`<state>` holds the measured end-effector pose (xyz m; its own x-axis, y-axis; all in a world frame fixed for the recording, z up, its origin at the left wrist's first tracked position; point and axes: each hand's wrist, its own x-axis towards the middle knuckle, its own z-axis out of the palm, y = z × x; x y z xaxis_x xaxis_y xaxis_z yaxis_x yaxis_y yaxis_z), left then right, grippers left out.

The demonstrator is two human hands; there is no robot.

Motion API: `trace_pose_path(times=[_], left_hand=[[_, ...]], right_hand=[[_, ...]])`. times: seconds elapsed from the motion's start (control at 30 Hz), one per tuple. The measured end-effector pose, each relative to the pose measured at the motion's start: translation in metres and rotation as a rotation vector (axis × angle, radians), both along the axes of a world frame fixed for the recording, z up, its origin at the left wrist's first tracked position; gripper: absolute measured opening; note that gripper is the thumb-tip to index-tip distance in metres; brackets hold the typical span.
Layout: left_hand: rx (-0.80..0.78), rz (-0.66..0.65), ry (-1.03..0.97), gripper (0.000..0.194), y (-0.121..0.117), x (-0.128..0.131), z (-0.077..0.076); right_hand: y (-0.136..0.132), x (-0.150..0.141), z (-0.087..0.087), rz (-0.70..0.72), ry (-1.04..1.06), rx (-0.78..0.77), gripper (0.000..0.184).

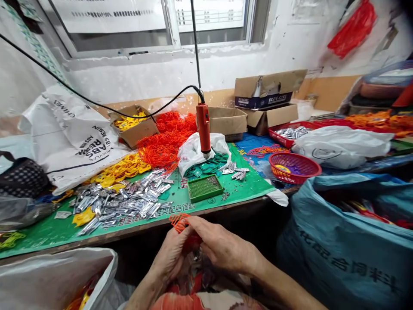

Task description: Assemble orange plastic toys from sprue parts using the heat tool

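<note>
Close to my body, in front of the table edge, both hands meet around an orange plastic openwork piece (179, 221). My left hand (174, 249) is closed on it from the left, the thumb pressed toward its lower end. From the right, my right hand (222, 243) has its fingertips closed against the same piece. The part of it between my palms is hidden. Beyond my hands, on the table, lies a green tray (205, 189) of small metal bits. Above it hangs an orange electric screwdriver (203, 127), point down. Shiny metal strips (125, 200) are heaped at left.
Yellow plastic parts (121, 170) and a tangled orange heap (164, 137) lie behind the strips. Teal parts (209, 164) spill from a white bag. A red basket (295, 165) stands at right. A blue sack (348, 245) and a white sack (64, 275) flank my arms.
</note>
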<state>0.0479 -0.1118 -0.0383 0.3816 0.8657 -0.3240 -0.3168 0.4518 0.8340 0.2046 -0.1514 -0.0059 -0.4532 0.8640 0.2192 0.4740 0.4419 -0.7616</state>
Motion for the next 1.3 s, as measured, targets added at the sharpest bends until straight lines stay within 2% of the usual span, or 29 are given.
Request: trace_pose_path(times=[0.17, 0.27, 0.33, 0.4, 0.47, 0.6, 0.73, 0.87, 1.03, 1.3], left_hand=[[-0.006, 0.011, -0.001, 0.030, 0.005, -0.002, 0.007], [0.002, 0.034, -0.087, 0.028, 0.010, -0.002, 0.012], [-0.020, 0.074, -0.143, 0.031, 0.016, -0.003, 0.015], [-0.068, 0.112, -0.171, 0.032, 0.023, -0.004, 0.016], [-0.107, 0.148, -0.164, 0.032, 0.029, -0.006, 0.016], [-0.114, 0.194, -0.145, 0.029, 0.040, -0.009, 0.013], [-0.059, 0.196, -0.183, 0.023, 0.050, -0.009, 0.009], [-0.055, 0.210, -0.174, 0.022, 0.058, -0.009, 0.006], [-0.061, 0.228, -0.184, 0.018, 0.065, -0.011, 0.003], [-0.071, 0.285, -0.146, 0.026, 0.074, -0.011, -0.007]], right_hand=[[0.014, 0.001, -0.008, 0.027, 0.086, 0.010, 0.075], [0.027, 0.003, -0.021, -0.079, 0.186, -0.018, 0.075], [0.036, 0.005, -0.027, -0.169, 0.252, 0.021, 0.062], [0.045, 0.010, -0.030, -0.222, 0.283, 0.133, 0.046], [0.053, 0.015, -0.031, -0.255, 0.277, 0.236, 0.040], [0.071, 0.018, -0.031, -0.273, 0.205, 0.277, 0.046], [0.084, 0.002, -0.032, -0.229, 0.169, 0.283, 0.056], [0.095, -0.017, -0.029, -0.268, 0.155, 0.292, 0.045], [0.109, -0.026, -0.027, -0.208, 0.106, 0.260, 0.055], [0.120, -0.028, -0.032, -0.241, 0.099, 0.156, 0.051]])
